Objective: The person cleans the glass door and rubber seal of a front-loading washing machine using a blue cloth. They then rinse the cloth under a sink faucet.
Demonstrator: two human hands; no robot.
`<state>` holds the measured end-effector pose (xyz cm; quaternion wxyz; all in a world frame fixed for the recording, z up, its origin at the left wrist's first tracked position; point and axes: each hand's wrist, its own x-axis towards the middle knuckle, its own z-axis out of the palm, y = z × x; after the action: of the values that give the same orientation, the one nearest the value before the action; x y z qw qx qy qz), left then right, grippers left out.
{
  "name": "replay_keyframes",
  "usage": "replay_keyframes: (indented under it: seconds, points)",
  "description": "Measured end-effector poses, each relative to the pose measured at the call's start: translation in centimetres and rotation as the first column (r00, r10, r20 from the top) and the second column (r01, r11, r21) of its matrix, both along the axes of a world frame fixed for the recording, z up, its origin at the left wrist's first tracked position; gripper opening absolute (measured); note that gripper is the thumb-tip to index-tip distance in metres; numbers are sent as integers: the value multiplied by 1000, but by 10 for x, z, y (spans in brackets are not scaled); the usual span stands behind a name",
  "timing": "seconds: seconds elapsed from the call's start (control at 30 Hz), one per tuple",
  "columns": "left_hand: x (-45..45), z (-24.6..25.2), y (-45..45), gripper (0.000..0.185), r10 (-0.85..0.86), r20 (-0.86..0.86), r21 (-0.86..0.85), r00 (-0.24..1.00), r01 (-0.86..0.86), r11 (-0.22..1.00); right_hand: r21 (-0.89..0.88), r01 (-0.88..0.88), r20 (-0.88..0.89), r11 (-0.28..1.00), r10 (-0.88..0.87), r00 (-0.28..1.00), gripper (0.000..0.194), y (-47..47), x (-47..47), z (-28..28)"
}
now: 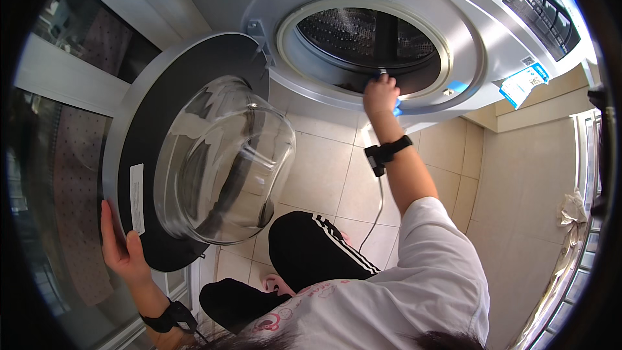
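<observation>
A front-loading washing machine stands before me with its round door swung out to the left. My left hand grips the door's lower left rim, thumb on the black inner ring and fingers around the outer edge. The bulging clear glass of the door faces right. At the lower lip of the drum opening is my right hand, closed around a blue cloth that is mostly hidden by it. Beyond it, the rubber door seal and the perforated metal drum show.
Glazed sliding doors run close along the left. A pale wall and a window with a curtain are on the right. Floor tiles lie below. A cable hangs from my right wrist strap.
</observation>
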<state>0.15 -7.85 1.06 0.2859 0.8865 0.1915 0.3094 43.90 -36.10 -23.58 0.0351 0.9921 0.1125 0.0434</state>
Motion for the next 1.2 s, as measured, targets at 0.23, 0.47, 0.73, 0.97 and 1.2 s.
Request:
replay_keyframes:
  seconds: [0.23,0.47,0.73,0.97,1.2]
  points:
    - [-6,1,-15,58,83,-2,-6,997,-83,997,830,551,-492,-84,352,796,31,69,-74,-49]
    - [-9,1,-2,59,110,-26,91,994,-107,990,882,-444,298,156,544,784,41,142,-74,-47]
    - [-18,-4,6,65,125,-7,91,992,-124,988,402,-687,353,605,590,726,41,123,-55,-103]
    - [-15,-1,-4,69,149,-4,59,989,-148,987,594,-721,488,357,552,676,45,149,-65,-86]
    - [-18,1,-3,59,88,-73,105,993,-80,991,576,-481,234,661,431,872,52,128,-82,-102]
